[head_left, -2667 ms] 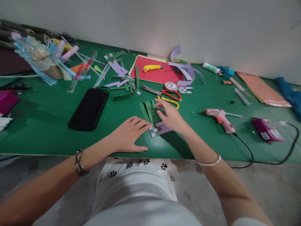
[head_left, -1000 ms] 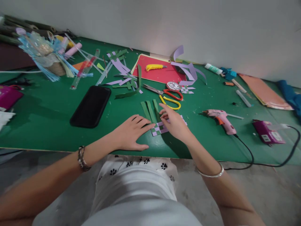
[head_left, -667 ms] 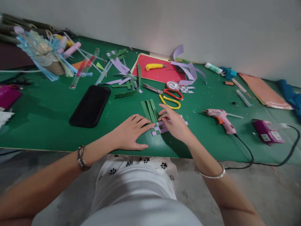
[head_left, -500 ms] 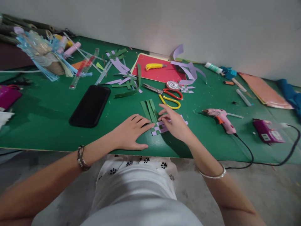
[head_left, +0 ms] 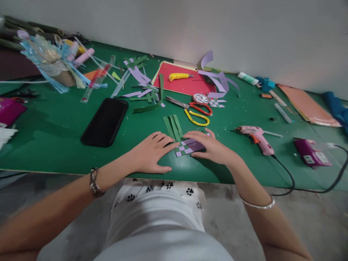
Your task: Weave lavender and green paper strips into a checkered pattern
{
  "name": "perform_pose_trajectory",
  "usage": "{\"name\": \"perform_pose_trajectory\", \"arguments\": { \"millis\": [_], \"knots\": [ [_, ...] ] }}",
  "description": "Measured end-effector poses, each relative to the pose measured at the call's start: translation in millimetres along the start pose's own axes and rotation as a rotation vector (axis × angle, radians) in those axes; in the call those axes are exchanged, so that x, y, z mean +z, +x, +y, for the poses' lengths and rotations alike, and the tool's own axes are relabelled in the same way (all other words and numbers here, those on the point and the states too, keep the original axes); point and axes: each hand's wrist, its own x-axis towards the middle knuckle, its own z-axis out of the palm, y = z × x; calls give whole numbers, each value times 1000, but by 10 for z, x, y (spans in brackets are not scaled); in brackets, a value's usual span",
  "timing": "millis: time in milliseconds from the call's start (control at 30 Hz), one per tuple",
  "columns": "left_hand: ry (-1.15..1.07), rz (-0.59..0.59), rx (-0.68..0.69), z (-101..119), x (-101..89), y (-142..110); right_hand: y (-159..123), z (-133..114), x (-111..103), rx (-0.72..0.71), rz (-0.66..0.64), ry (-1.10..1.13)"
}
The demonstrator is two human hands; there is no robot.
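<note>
Checkered paper weave (head_left: 182, 149) lies between the hands; the right hand (head_left: 216, 148) has shifted onto its purple strips (head_left: 195, 145), thumb and fingers wide, baring the green strips (head_left: 174, 127). Left hand (head_left: 150, 154) rests open, fingertips at its edge.

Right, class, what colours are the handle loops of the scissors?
The scissors have one red loop and one yellow, clearest in the head view.
</note>
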Motion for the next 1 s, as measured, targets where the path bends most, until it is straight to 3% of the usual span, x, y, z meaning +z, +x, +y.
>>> {"name": "perform_pose_trajectory", "arguments": {
  "millis": [1000],
  "knots": [
    [4,-51,19,-2,-39,4,4,-19,91,-33,93,3]
  ]
}}
